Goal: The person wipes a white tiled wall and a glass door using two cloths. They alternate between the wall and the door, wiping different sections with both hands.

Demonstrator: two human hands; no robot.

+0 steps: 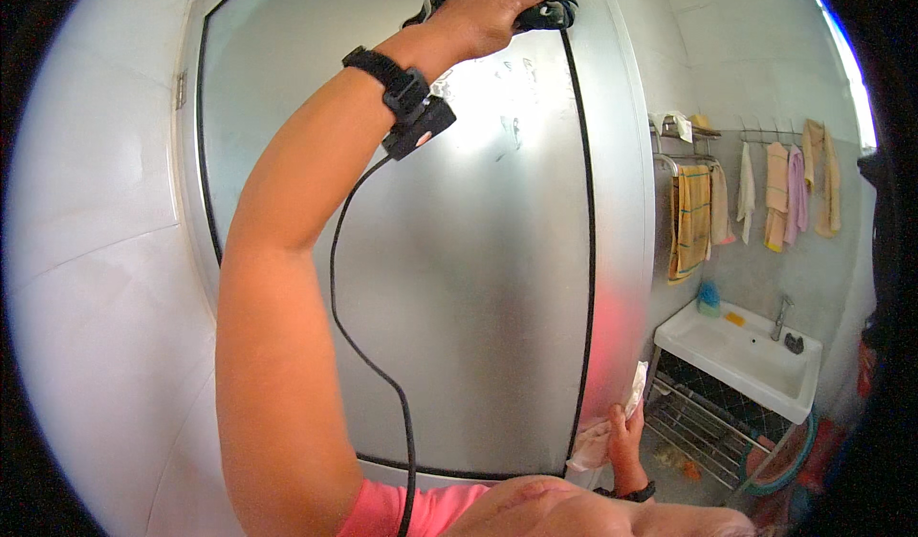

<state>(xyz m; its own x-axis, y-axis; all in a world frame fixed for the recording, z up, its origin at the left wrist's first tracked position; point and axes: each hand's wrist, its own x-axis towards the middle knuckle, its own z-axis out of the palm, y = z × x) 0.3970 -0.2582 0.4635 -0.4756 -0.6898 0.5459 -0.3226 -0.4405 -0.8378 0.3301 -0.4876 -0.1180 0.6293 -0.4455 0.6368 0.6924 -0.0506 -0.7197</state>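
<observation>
My left hand (495,10) is raised at the top of the view, pressing a bunched black and grey patterned cloth (552,13) to a frosted glass door panel (445,264). The panel has a black seal and a silvery metal frame (620,178). Wet-looking marks show on the glass below the cloth. Low on the right, my right hand (627,429) grips a crumpled whitish cloth or plastic piece (592,445) beside the frame's edge; its material is unclear. A black strap (387,81) with a small box (422,127) is on my left wrist, and a cable runs down from it.
White wall tiles (93,250) stand on the left. At the right are a white washbasin (739,354) with a faucet (782,318), a metal rack (696,422) underneath, a towel rail with a yellow towel (692,214), and several cloths on hooks (776,193).
</observation>
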